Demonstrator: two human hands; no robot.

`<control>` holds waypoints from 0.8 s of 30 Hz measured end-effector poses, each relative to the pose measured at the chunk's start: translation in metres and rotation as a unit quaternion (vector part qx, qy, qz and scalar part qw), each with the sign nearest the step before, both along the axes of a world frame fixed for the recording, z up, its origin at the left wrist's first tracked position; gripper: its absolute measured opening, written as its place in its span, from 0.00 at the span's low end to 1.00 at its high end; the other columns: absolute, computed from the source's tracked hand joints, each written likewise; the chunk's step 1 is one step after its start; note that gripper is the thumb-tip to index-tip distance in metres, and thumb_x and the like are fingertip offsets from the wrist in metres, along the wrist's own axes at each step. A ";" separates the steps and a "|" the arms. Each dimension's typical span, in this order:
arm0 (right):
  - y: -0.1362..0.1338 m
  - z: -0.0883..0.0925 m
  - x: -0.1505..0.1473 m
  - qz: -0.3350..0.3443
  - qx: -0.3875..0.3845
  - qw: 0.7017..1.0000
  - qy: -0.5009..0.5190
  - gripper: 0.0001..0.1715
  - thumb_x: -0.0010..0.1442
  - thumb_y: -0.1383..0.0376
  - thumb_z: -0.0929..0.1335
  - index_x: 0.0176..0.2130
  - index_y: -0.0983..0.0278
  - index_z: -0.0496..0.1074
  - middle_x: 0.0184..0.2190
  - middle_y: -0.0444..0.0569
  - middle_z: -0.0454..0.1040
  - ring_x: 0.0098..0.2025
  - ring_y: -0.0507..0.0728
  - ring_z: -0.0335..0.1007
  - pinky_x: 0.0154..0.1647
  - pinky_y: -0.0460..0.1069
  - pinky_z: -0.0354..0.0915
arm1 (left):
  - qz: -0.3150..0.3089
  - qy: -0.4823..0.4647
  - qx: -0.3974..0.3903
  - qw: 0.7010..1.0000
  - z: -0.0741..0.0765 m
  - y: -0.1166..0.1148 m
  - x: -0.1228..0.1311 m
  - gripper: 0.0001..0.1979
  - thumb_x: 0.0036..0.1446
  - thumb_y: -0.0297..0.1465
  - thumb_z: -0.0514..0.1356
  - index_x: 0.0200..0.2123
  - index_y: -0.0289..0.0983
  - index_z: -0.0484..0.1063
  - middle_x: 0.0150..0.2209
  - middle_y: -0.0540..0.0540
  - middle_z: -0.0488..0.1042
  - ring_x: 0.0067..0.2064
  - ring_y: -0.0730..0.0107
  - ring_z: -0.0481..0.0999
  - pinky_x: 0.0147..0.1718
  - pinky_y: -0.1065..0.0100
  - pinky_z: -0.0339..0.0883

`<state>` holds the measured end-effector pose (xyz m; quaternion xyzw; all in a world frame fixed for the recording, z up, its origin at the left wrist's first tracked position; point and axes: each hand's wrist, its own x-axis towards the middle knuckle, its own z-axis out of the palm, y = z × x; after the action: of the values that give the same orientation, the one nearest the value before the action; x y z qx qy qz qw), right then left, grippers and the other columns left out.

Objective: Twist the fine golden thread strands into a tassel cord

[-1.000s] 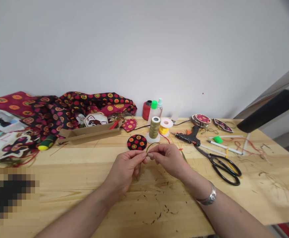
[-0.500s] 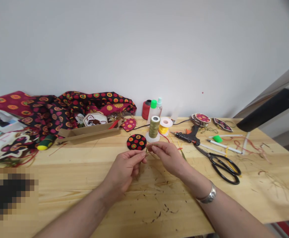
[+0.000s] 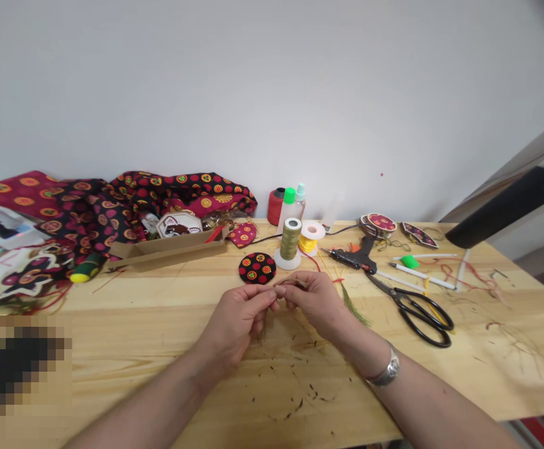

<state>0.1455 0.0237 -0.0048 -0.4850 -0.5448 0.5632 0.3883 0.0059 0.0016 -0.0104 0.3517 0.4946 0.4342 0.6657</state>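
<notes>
Both hands meet over the middle of the wooden table [image 3: 159, 337], fingertips pinched together. My left hand [image 3: 241, 312] grips a bundle of thin olive thread [image 3: 263, 327], whose loose ends hang below the fingers. In my right hand [image 3: 313, 299] is part of the same thread, looping over the fingers; the exact pinch point is hidden. Just beyond the hands lies a round black patch with red and orange flowers [image 3: 257, 268]. Behind them stand a cone of olive thread [image 3: 291, 240] and a spool of yellow cord [image 3: 311, 237]. A green tassel [image 3: 353, 307] lies beside my right wrist.
Black-handled scissors [image 3: 424, 318] and a glue gun [image 3: 358, 255] lie to the right. Patterned fabric [image 3: 169, 187] and an open cardboard box [image 3: 173, 249] occupy the back left. Bottles [image 3: 290, 206] stand by the wall, and dark thread scraps [image 3: 311, 396] litter the front.
My right hand has shifted slightly left and down, bringing its fingertips against those of my left hand. More of the green tassel shows. My left hand has barely moved.
</notes>
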 end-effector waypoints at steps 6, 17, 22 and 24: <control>-0.003 -0.001 -0.002 -0.026 0.027 0.998 -0.042 0.09 0.48 0.64 0.67 0.21 0.66 0.72 0.16 0.41 0.65 0.18 0.47 0.53 0.19 0.43 0.53 | 0.007 -0.004 -0.007 1.000 0.000 0.002 0.000 0.09 0.43 0.34 0.62 0.24 0.32 0.72 0.20 0.53 0.67 0.15 0.86 0.51 0.14 0.76 0.41; -0.002 -0.009 -0.004 -0.050 0.078 0.994 -0.059 0.07 0.49 0.64 0.67 0.23 0.65 0.69 0.21 0.45 0.72 0.23 0.50 0.64 0.25 0.44 0.60 | 0.012 0.000 -0.003 1.000 -0.001 0.000 0.000 0.10 0.43 0.35 0.63 0.25 0.32 0.72 0.19 0.53 0.66 0.15 0.86 0.51 0.13 0.77 0.41; -0.004 -0.004 -0.002 -0.033 0.124 0.988 -0.090 0.06 0.51 0.68 0.65 0.23 0.64 0.68 0.22 0.44 0.72 0.25 0.50 0.65 0.28 0.44 0.60 | 0.007 0.020 0.014 1.000 -0.001 0.000 0.000 0.10 0.44 0.35 0.62 0.24 0.32 0.72 0.18 0.53 0.66 0.14 0.86 0.51 0.13 0.76 0.41; -0.004 0.000 -0.001 -0.032 0.127 0.984 -0.118 0.07 0.50 0.68 0.64 0.22 0.64 0.68 0.21 0.43 0.71 0.25 0.50 0.64 0.27 0.44 0.59 | -0.002 0.030 0.012 0.999 -0.001 0.000 -0.001 0.11 0.45 0.36 0.61 0.23 0.32 0.72 0.17 0.53 0.65 0.14 0.86 0.50 0.13 0.76 0.41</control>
<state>0.1440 0.0199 -0.0044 -0.5120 -0.6377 0.4160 0.3977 0.0048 0.0021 -0.0110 0.3739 0.5084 0.4277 0.6472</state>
